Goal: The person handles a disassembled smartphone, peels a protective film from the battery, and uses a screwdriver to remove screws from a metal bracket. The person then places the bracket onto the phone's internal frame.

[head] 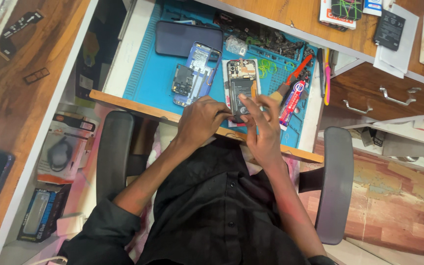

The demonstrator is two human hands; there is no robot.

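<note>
An opened phone (240,83) with its back removed lies on a blue work mat (150,73), showing the battery and circuit board. My left hand (201,119) rests at its lower left corner, fingers curled against the edge. On the phone's lower right, my right hand (262,128) presses its fingertips on the battery area. Just left of them a blue phone frame (196,73) with exposed parts lies on the mat, and a dark phone back cover (188,38) lies behind it.
Small screws and parts (276,45), green rubber bands (267,65), a red-handled tool (293,77) and a glue tube (290,102) sit at the mat's right. Drawers (379,98) stand to the right, chair armrests (115,152) flank me, boxes (65,152) lie on the floor at the left.
</note>
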